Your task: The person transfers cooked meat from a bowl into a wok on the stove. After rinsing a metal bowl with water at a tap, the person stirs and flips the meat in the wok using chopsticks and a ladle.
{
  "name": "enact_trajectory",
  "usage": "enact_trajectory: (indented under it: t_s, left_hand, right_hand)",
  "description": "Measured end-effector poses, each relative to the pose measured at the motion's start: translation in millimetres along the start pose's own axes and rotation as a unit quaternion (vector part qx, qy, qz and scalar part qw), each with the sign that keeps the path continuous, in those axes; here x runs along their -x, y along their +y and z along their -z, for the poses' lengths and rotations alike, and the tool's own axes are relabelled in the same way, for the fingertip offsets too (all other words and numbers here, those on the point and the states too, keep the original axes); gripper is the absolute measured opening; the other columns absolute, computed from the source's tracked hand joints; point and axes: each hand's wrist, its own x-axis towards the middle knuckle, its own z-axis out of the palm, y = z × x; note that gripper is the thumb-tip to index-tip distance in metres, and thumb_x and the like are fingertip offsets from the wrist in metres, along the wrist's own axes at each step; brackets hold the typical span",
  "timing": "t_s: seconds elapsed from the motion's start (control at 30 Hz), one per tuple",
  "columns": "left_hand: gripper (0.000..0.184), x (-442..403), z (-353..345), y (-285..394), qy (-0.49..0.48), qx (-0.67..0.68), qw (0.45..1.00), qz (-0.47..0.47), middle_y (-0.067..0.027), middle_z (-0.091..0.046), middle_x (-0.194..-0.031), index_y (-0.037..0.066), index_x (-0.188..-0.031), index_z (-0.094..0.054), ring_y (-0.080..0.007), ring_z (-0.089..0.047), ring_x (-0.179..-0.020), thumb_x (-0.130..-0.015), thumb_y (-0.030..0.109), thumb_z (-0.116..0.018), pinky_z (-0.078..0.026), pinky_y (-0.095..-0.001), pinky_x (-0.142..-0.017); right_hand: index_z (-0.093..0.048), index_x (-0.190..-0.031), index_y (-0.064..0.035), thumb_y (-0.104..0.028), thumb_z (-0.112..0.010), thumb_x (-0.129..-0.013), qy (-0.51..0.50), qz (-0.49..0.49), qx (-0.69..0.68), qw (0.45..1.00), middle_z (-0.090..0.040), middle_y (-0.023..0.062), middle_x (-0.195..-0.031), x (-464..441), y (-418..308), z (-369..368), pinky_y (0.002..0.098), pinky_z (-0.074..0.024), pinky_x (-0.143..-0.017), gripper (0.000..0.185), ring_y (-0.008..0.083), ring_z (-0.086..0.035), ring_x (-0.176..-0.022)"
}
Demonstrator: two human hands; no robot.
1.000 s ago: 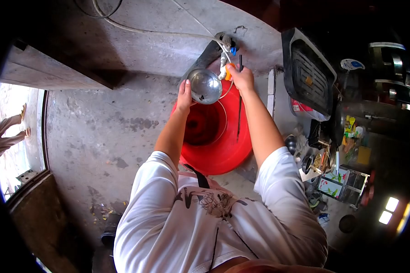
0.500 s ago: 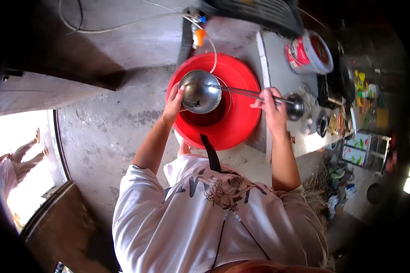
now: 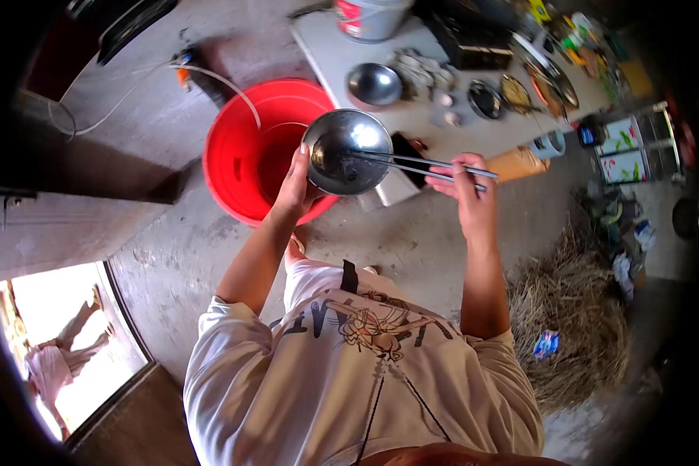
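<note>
My left hand (image 3: pixel 297 186) grips a shiny metal bowl (image 3: pixel 338 167) by its left side, thumb over the rim. The bowl is tilted so its inside faces me, with a small dark patch at the bottom that I cannot make out. A pair of metal chopsticks (image 3: pixel 423 165) is held in my right hand (image 3: pixel 467 185), their tips inside the bowl. Behind and left of the bowl stands a large red tub (image 3: pixel 229 167), partly covered by the bowl and my left hand.
On the counter (image 3: pixel 326 46) at the upper right are a second metal bowl (image 3: pixel 374 84), a crumpled cloth (image 3: pixel 423 71), a white-and-red bucket (image 3: pixel 373 19) and dishes. A hose (image 3: pixel 245 97) hangs into the tub. A straw pile (image 3: pixel 571 318) lies at right. Through the doorway, a person's legs (image 3: pixel 74 349) show.
My view and body have turned toward the counter, so the tub now sits further left. The bowl has moved from over the tub to its right edge, chopsticks still inside it.
</note>
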Motion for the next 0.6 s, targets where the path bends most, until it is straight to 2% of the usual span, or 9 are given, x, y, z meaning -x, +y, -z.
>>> enact_trajectory:
  t_s: [0.1,0.17,0.23,0.27,0.37,0.5,0.53,0.57,0.6]
  left_hand:
    - [0.058,-3,-64,-39,-0.012,0.017,0.999,0.039,-0.007,-0.051,-0.112,0.014,-0.129,-0.03,-0.0196,-0.056,-0.095,-0.087,0.054,-0.033,-0.05,-0.0358,-0.073]
    - [0.059,-10,-90,-65,-0.008,0.003,0.996,0.094,-0.0019,-0.059,-0.098,0.013,-0.118,-0.046,-0.0145,-0.056,-0.083,-0.083,0.06,-0.035,-0.043,-0.0278,-0.061]
    - [0.061,-11,-129,-82,-0.026,-0.036,0.994,0.103,-0.0011,-0.058,-0.1,0.014,-0.118,-0.045,-0.0135,-0.054,-0.086,-0.082,0.062,-0.035,-0.041,-0.0272,-0.064]
    - [0.063,-17,-142,-89,-0.057,0.001,0.99,0.128,-0.0079,-0.045,-0.125,0.009,-0.128,-0.036,-0.0222,-0.043,-0.114,-0.085,0.054,-0.037,-0.032,-0.0381,-0.098]
    - [0.061,-19,-200,-91,-0.075,-0.018,0.984,0.164,-0.0077,-0.047,-0.124,0.008,-0.127,-0.038,-0.0211,-0.045,-0.112,-0.086,0.053,-0.038,-0.032,-0.0367,-0.097]
    - [0.054,-44,-247,-93,-0.041,-0.105,0.982,0.149,-0.0083,-0.055,-0.111,0.007,-0.12,-0.042,-0.0195,-0.056,-0.098,-0.086,0.049,-0.042,-0.043,-0.0372,-0.086]
    - [0.049,-53,-257,-91,-0.033,-0.102,0.983,0.146,-0.0096,-0.057,-0.106,0.007,-0.118,-0.041,-0.0204,-0.059,-0.09,-0.086,0.045,-0.042,-0.048,-0.0378,-0.078]
    - [0.049,-66,-262,-88,-0.033,-0.104,0.984,0.141,-0.0096,-0.057,-0.106,0.007,-0.118,-0.041,-0.0204,-0.059,-0.09,-0.086,0.045,-0.042,-0.048,-0.0378,-0.078]
    - [0.048,-80,-266,-85,-0.037,-0.1,0.984,0.142,-0.0099,-0.051,-0.112,0.012,-0.122,-0.034,-0.0215,-0.059,-0.09,-0.086,0.042,-0.041,-0.052,-0.0374,-0.069]
  right_hand:
    - [-0.053,-0.093,0.0058,-0.012,-0.051,-0.086,-0.008,0.009,0.03,0.999,-0.061,0.017,-0.082,37,-14,73,0.0258,-0.0517,-0.06,0.019,0.0196,-0.063,-0.069]
    - [-0.054,-0.092,0.0061,-0.009,-0.053,-0.085,0.038,0.007,0.061,0.997,-0.06,0.0157,-0.081,55,-32,119,0.0259,-0.052,-0.061,0.017,0.0191,-0.063,-0.069]
    - [-0.055,-0.092,0.0063,-0.008,-0.053,-0.085,0.092,0.061,0.091,0.99,-0.06,0.0147,-0.08,66,-43,155,0.0271,-0.0532,-0.06,0.016,0.0187,-0.062,-0.07]
    - [-0.055,-0.092,0.0063,-0.008,-0.053,-0.085,0.102,0.074,0.087,0.988,-0.06,0.0147,-0.08,70,-48,170,0.0271,-0.0532,-0.06,0.016,0.0187,-0.062,-0.07]
    - [-0.054,-0.094,0.0083,-0.019,-0.045,-0.09,0.089,0.013,0.026,0.996,-0.059,0.015,-0.081,83,-60,209,0.0264,-0.0522,-0.061,0.029,0.0205,-0.063,-0.071]
    - [-0.054,-0.094,0.009,-0.025,-0.04,-0.091,0.136,0.034,0.065,0.988,-0.059,0.0175,-0.086,55,-67,241,0.0314,-0.053,-0.064,0.036,0.0264,-0.063,-0.076]
    - [-0.053,-0.096,0.0086,-0.025,-0.04,-0.091,0.079,0.029,0.036,0.996,-0.059,0.0181,-0.089,45,-64,246,0.0317,-0.0524,-0.066,0.037,0.0265,-0.063,-0.077]
    - [-0.053,-0.096,0.0086,-0.025,-0.04,-0.091,0.077,0.034,0.034,0.996,-0.059,0.0181,-0.089,33,-64,257,0.0317,-0.0524,-0.066,0.037,0.0265,-0.063,-0.077]
    - [-0.053,-0.096,0.0087,-0.025,-0.04,-0.092,0.066,0.026,0.034,0.997,-0.059,0.0179,-0.089,19,-65,270,0.0307,-0.0519,-0.066,0.036,0.026,-0.063,-0.077]
